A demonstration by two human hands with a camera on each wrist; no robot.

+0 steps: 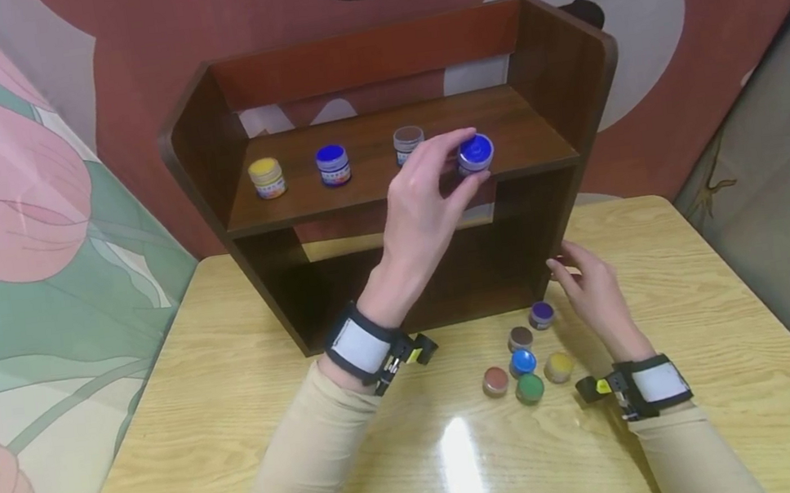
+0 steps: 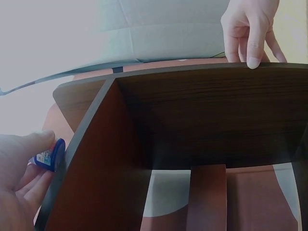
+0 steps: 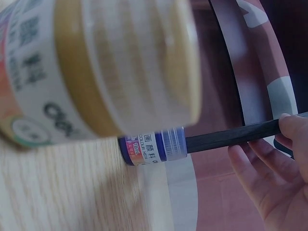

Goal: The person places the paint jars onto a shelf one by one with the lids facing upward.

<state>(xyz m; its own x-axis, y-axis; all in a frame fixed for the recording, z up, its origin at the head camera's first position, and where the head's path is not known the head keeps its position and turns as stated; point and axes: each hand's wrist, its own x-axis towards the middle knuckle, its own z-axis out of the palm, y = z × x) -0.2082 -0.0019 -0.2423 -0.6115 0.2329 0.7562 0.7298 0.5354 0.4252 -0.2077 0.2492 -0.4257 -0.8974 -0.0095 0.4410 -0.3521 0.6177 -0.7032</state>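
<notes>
A wooden table [image 1: 171,471] fills the lower frame, a dark shelf unit [image 1: 372,56] standing on it, upper centre. Right of centre, the right hand [image 1: 597,296] grips the unit's side — and the left hand [image 1: 419,202], mid-frame, pinches a blue-lidded jar [image 1: 476,153] near the upper board's front edge! Three jars [image 1: 333,165] line that board; six small jars [image 1: 523,361] cluster lower right.

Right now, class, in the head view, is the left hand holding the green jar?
No, the left hand pinches a blue jar, while the green jar stands on the table.
</notes>
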